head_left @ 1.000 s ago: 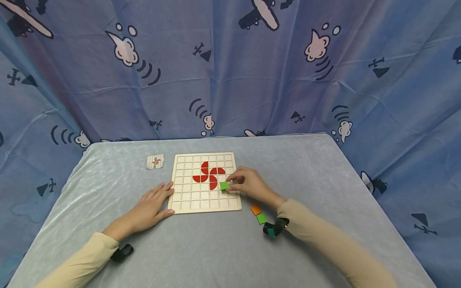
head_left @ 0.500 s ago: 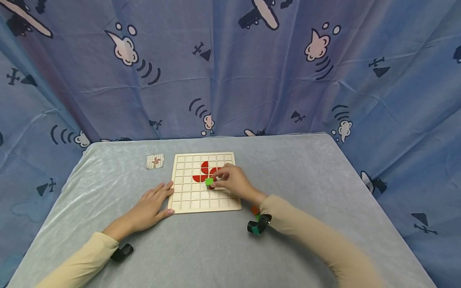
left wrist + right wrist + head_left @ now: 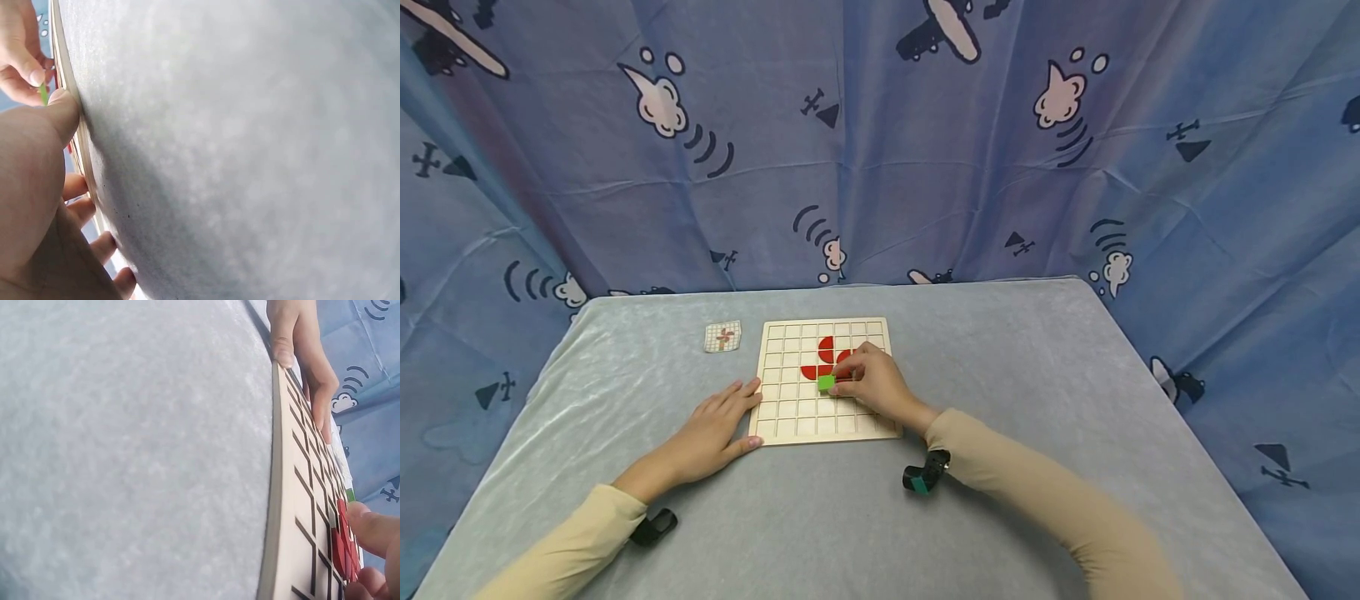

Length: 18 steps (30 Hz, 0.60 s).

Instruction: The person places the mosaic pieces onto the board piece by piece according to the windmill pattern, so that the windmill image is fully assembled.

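Note:
My right hand [image 3: 880, 385] pinches a green square tile [image 3: 826, 384] over the wooden grid board [image 3: 786, 417], just below the red pieces. Whether the tile touches the board I cannot tell. Several red rounded pieces [image 3: 817, 372] form a pinwheel on the grid, partly covered by the right hand. With fingers spread, my left hand [image 3: 707, 433] rests against the board's left edge. The left wrist view has its thumb [image 3: 62, 112] on the board's rim. In the right wrist view the green tile [image 3: 350, 495] shows at the right fingertips, beyond the red pieces [image 3: 345, 544].
A small card [image 3: 722, 337] printed with a grid and a red pinwheel lies left of the board. Grey cloth [image 3: 1000, 358] covers the table, and a blue patterned curtain [image 3: 880, 167] hangs behind it.
My right hand has carried the green tile leftward across the board. Its forearm now covers the loose orange and green tiles seen earlier. The left hand has stayed still.

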Available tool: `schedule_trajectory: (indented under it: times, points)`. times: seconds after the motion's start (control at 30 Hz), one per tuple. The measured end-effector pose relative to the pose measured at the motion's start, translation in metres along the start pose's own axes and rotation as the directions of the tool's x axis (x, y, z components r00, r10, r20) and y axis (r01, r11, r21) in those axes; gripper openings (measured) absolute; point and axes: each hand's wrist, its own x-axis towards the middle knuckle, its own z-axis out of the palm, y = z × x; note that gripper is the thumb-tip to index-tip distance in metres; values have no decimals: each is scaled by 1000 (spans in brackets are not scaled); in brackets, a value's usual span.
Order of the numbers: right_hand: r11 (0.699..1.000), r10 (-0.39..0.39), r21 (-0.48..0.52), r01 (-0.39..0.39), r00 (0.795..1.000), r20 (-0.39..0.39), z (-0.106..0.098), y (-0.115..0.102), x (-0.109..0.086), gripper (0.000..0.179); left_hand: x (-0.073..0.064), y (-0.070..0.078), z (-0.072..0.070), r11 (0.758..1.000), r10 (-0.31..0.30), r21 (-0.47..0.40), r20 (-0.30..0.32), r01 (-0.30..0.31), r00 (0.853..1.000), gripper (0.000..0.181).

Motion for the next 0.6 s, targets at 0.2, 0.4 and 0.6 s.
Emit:
schedule_trajectory:
  times: [0.2, 0.4, 0.6]
  points:
    - [1000, 10, -13, -10, 1000, 9, 2, -1, 0, 26, 0, 1, -1, 1000, 2, 2, -1, -2, 1000, 64]
    - [1000, 6, -14, -6, 1000, 8, 4, -1, -1, 26, 0, 1, -1, 1000, -1, -2, -1, 1, 1000, 63]
    - [1000, -3, -23, 3, 1000, 3, 4, -1, -1, 26, 0, 2, -1, 1000, -3, -3, 0, 3, 1000, 63]
